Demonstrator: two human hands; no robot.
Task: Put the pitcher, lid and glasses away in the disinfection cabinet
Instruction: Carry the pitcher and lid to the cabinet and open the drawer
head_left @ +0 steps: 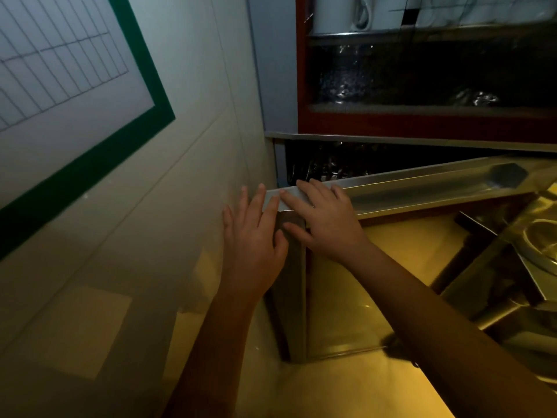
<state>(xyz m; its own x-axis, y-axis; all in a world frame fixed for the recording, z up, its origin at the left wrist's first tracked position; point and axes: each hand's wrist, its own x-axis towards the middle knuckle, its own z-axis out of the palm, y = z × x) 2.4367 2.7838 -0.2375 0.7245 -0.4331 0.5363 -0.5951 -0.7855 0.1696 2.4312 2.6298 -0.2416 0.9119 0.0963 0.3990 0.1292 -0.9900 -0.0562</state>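
Note:
The disinfection cabinet's lower drawer (422, 188), a steel front with a long handle recess, stands pulled out a little at an angle. Both my hands lie flat on its left corner. My left hand (256, 233) presses the corner's outer side with straight fingers. My right hand (322, 215) rests across the top edge, fingers spread. Behind the gap, dim glassware (319, 170) shows inside the drawer. Above it, the upper compartment with a dark red frame (301, 86) holds a clear glass pitcher (340, 73) and another glass item (476, 98) on a wire shelf.
A tiled wall (150, 236) with a green-framed chart (75, 70) closes in on the left, close to the drawer's corner. White containers (361, 13) stand on the cabinet's top shelf. Steel surfaces with a round bowl shape (539, 245) sit at the right.

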